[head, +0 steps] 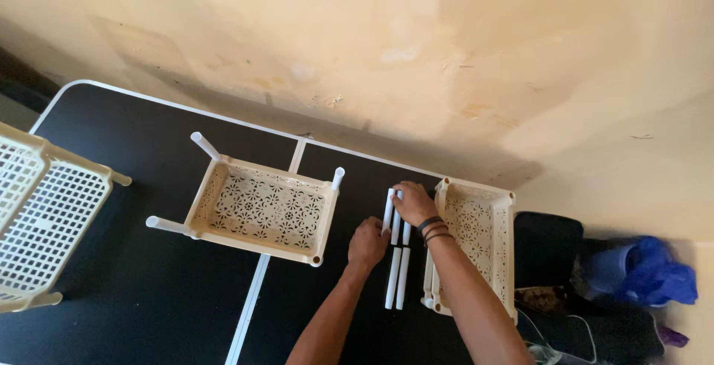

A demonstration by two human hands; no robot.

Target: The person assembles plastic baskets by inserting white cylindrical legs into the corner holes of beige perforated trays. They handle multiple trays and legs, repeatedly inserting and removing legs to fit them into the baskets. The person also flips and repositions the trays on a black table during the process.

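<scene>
Several white plastic tubes (396, 276) lie side by side on the black table (134, 276). My right hand (413, 203) rests on the far ends of the tubes, its fingers curled over them. My left hand (367, 243) is just left of the row, its fingers closed on the leftmost tube. A cream perforated tray (260, 209) with three white tubes standing in its corner sockets sits to the left of the hands. A second cream tray (480, 242) lies right of the tubes, with no tubes in it.
A taller cream basket rack (37, 216) stands at the table's left edge. Dark bags (547, 250) and a blue bag (643, 272) sit right of the table. A beige wall (416, 60) runs behind the table.
</scene>
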